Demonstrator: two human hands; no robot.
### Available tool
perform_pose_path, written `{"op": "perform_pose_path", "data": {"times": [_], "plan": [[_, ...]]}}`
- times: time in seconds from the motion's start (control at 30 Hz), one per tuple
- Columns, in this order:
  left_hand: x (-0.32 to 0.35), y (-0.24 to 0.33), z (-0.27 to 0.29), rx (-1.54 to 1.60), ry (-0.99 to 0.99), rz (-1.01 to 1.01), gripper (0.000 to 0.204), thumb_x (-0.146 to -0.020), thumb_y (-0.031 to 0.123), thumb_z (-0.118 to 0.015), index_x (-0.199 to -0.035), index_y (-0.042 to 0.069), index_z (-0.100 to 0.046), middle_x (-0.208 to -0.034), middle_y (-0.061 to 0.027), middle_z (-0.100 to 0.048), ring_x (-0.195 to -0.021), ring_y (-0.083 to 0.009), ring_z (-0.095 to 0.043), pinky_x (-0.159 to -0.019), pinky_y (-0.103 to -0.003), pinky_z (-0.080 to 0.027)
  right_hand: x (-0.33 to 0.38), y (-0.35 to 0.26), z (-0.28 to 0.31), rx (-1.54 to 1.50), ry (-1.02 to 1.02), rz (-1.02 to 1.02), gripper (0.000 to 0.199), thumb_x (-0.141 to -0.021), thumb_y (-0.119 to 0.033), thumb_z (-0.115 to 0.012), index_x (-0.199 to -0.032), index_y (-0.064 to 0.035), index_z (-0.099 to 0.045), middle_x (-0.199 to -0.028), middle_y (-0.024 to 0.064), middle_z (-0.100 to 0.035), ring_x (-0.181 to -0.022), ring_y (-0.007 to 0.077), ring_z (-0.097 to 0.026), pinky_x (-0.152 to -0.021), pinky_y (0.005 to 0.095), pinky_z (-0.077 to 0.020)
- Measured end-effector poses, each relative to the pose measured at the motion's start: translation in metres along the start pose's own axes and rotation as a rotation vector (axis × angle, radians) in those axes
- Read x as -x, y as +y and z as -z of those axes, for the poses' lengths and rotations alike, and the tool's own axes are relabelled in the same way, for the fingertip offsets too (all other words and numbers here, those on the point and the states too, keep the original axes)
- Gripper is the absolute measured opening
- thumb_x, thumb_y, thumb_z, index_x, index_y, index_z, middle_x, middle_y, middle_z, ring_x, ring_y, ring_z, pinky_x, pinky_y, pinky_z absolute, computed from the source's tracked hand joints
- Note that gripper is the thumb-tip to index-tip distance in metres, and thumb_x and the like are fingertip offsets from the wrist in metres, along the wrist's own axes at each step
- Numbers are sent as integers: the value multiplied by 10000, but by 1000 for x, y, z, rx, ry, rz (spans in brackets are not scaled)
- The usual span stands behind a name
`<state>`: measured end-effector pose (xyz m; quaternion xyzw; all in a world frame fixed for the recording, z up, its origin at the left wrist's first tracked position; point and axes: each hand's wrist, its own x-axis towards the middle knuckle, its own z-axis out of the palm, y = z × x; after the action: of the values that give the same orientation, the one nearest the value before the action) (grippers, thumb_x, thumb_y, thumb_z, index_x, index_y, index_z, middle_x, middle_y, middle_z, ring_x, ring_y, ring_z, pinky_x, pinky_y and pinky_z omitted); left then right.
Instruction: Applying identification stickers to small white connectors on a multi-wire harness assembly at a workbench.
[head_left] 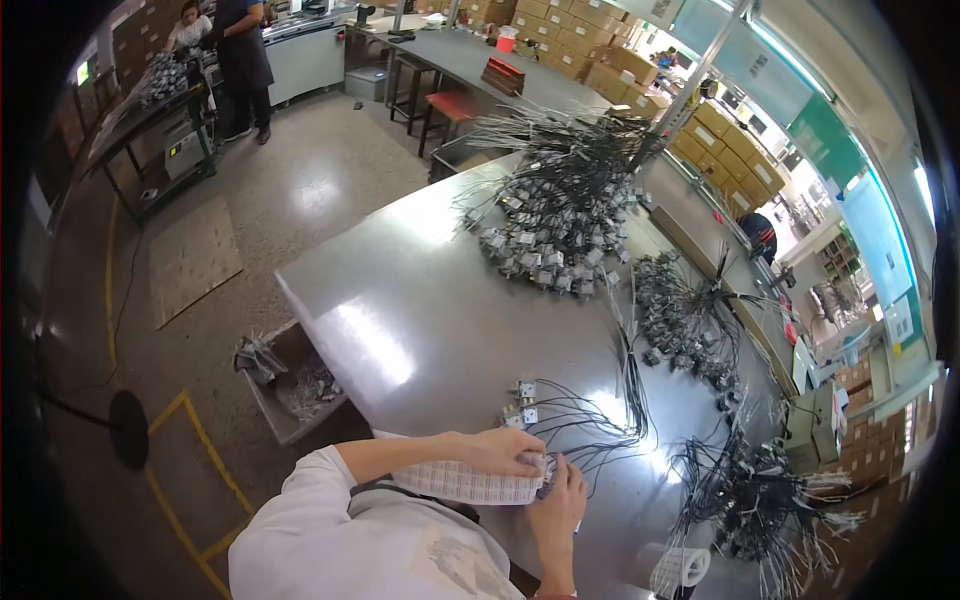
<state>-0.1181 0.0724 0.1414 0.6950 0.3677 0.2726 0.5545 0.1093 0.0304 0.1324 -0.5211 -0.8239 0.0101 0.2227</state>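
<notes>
My left hand and my right hand meet over the near edge of a grey metal table. Between them they hold a white strip of small labels that runs back toward my chest, and a small component at the strip's end. Just beyond my fingers lie a few small grey parts with thin black wires trailing to the right.
Large heaps of wired parts lie at the table's far side and along its right. A label roll sits by my right arm. A box of scraps stands on the floor left. Two people work at a far bench.
</notes>
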Motion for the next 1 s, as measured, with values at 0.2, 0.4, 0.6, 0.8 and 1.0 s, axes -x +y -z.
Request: {"op": "perform_pose_path", "data": {"times": [0.2, 0.4, 0.6, 0.8, 1.0], "plan": [[2, -9, -19, -89, 12, 16, 373, -1034, 386, -695, -1184, 44, -689, -973, -204, -741, -909, -316, -729, -825, -423, -558, 11, 8, 11, -87, -177, -134, 504, -774, -93, -822, -1265, -52, -717, -1199, 153, -693, -1101, 364, -672, -946, 451, -553], [4, -16, -23, 6, 18, -97, 377, -1024, 385, -710, -1145, 29, -691, -919, -195, -730, -861, -328, -719, -796, -447, -553, 6, 21, 34, -239, -243, -216, 431, -787, -56, -802, -1214, -56, -749, -1132, 147, -700, -1018, 319, -686, -896, 403, -567], [15, -14, -22, 78, -32, -116, 350, -1017, 371, -722, -1120, 37, -702, -953, -193, -756, -905, -339, -743, -824, -438, -567, -6, 63, 70, -542, -361, -406, 447, -828, -101, -832, -1259, -23, -742, -1141, 105, -702, -1051, 212, -705, -938, 332, -557], [10, -30, -45, -60, -55, -146, 257, -949, 246, -788, -1104, 55, -714, -1213, -193, -748, -1122, -368, -727, -911, -447, -579, 1, 94, 112, -462, -513, -203, 462, -803, -66, -821, -1251, -10, -721, -1181, 117, -710, -1110, 259, -693, -1003, 359, -529], [1, -51, -64, -289, 113, -544, 195, -903, 165, -817, -952, 37, -678, -1529, -127, -620, -1360, -358, -606, -1102, -457, -513, 33, 65, 97, -71, -507, -138, 492, -746, -127, -880, -1206, -50, -723, -1228, 133, -710, -1124, 349, -679, -962, 442, -521]]}}
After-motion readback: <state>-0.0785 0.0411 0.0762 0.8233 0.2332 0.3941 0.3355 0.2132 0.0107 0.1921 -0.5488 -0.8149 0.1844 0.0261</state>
